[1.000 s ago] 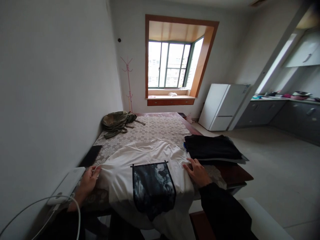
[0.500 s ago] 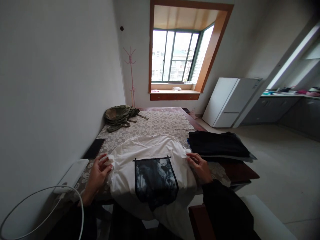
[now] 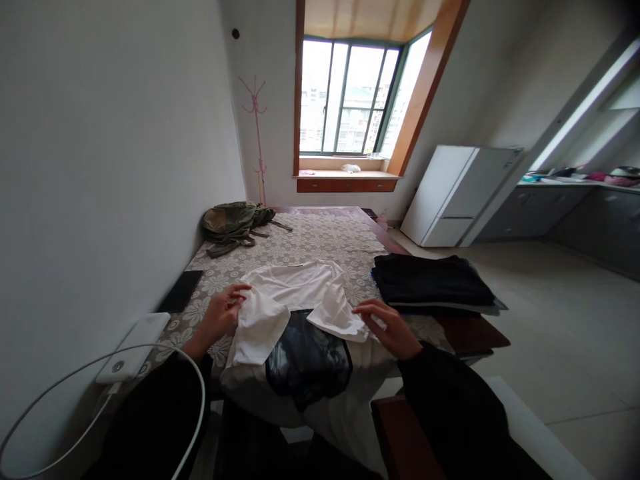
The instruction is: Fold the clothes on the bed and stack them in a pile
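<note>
Lace-covered worktop (image 3: 320, 243) bears a white T-shirt (image 3: 293, 293); the left hand (image 3: 223, 313) pinches its left sleeve, fingers together, while the right hand (image 3: 387, 323) grips the folded-in right sleeve.

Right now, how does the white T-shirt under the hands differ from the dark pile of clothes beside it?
The white T-shirt lies spread out with both sleeves turned inward; the dark pile is already folded and stacked. The T-shirt is pale with a dark print; the pile is near black. Both hands grip the T-shirt; nothing touches the pile. Both rest on the same table.
</note>
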Motion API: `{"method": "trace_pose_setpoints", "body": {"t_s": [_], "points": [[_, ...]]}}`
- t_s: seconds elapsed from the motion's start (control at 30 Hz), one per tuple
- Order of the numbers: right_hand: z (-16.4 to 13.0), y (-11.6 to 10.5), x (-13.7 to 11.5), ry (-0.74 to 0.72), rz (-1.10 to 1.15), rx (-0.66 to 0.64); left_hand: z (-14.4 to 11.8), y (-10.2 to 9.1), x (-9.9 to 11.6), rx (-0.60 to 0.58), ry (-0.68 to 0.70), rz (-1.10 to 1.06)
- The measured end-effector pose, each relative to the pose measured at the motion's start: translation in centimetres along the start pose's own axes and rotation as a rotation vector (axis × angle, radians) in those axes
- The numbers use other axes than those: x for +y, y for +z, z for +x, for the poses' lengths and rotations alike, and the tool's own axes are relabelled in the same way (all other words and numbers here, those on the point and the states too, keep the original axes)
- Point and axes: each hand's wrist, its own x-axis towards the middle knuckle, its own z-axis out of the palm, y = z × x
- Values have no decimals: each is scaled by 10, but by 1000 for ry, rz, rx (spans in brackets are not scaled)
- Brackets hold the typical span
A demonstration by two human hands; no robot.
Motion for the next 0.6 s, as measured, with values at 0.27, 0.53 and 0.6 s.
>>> {"method": "trace_pose_setpoints", "body": {"t_s": [0.27,0.53,0.6], "points": [[93,15,74,107,-339,-197,76,-17,-44,-253,303,546],[169,19,115,122,-376,-256,96,-27,-63,-196,217,456],[175,16,115,46,-313,-253,98,-31,-66,-152,183,359]]}}
